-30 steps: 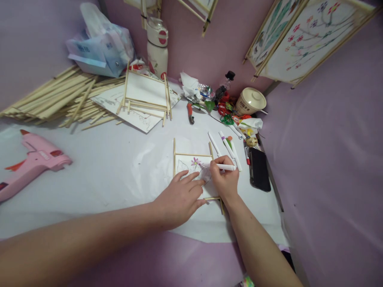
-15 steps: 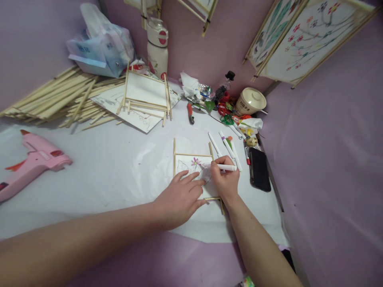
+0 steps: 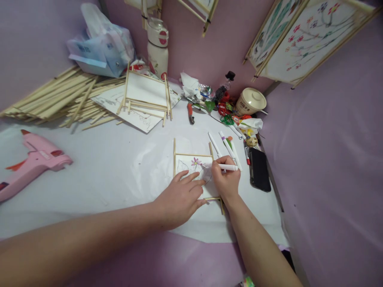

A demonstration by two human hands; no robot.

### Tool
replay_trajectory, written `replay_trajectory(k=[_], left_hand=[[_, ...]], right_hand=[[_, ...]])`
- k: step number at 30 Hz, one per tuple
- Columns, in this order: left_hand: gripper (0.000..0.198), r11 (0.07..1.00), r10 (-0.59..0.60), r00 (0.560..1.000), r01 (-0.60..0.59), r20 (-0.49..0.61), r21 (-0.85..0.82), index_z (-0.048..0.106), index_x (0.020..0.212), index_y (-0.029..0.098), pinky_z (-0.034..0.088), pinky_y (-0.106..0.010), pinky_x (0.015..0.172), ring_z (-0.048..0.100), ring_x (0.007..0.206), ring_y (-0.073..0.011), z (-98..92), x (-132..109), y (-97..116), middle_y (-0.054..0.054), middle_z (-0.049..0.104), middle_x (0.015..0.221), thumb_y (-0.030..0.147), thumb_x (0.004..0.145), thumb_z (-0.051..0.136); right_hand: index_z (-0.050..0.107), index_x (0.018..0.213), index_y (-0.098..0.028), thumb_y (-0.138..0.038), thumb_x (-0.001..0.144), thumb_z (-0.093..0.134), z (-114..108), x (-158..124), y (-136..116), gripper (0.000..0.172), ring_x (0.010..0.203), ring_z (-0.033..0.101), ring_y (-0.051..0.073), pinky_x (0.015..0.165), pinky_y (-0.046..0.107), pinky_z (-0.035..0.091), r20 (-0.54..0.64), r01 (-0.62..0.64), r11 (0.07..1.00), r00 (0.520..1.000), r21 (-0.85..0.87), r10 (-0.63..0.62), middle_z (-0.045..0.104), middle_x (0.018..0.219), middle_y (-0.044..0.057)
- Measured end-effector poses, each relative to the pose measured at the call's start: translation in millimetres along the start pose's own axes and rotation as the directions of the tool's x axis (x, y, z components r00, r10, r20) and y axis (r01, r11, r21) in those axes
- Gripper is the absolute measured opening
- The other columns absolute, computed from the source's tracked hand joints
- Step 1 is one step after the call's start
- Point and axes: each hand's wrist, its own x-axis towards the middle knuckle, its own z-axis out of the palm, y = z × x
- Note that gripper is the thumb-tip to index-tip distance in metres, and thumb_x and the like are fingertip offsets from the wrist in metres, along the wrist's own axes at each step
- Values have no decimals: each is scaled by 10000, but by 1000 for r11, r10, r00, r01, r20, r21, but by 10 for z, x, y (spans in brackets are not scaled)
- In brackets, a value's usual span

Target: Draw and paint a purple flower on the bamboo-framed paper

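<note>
A small wooden-stick frame (image 3: 174,155) with a paper panel lies on the white sheet, bearing a pink flower drawing (image 3: 196,162) and pencil outlines. My left hand (image 3: 179,199) rests flat on the panel's lower left, fingers spread, pressing it down. My right hand (image 3: 226,181) is closed around a white marker (image 3: 229,168), whose tip touches the paper to the right of the flower.
Loose white markers (image 3: 226,145) and a black phone (image 3: 259,169) lie right of the frame. A pink glue gun (image 3: 36,159) sits far left. Behind are a heap of wooden sticks (image 3: 60,97), finished frames (image 3: 146,93), a white bottle (image 3: 157,50), a lidded cup (image 3: 250,101) and clutter.
My right hand with the marker has shifted slightly to the right on the panel. The left hand has stayed in place.
</note>
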Motion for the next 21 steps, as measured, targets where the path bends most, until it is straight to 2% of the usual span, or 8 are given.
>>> replay_trajectory(k=[7, 15, 21], left_hand=[[285, 1000, 4, 1000, -4, -9, 2, 626, 951, 166, 261, -517, 1127, 408, 1373, -297, 18, 3, -10, -83, 619, 1321, 347, 993, 409], [303, 1000, 2, 1000, -2, -9, -3, 623, 952, 168, 256, -506, 1130, 408, 1374, -294, 7, 3, -4, -76, 621, 1318, 360, 998, 394], [304, 1000, 9, 1000, -9, -19, 4, 622, 951, 172, 257, -509, 1129, 413, 1369, -292, 20, 0, -12, -78, 622, 1318, 360, 999, 388]], right_hand=[[514, 642, -210, -265, 786, 573, 3, 2, 7, 165, 505, 439, 109, 510, 237, 366, 25, -9, 1000, 1000, 0, 9, 478, 527, -61], [506, 632, -217, -262, 782, 558, 1, 4, 10, 165, 502, 432, 113, 510, 242, 368, -7, 6, 1000, 1000, -13, -6, 468, 523, -62], [507, 635, -215, -264, 782, 567, -1, 4, 0, 165, 505, 436, 112, 505, 240, 367, 28, -6, 1000, 1000, -9, 6, 477, 526, -61]])
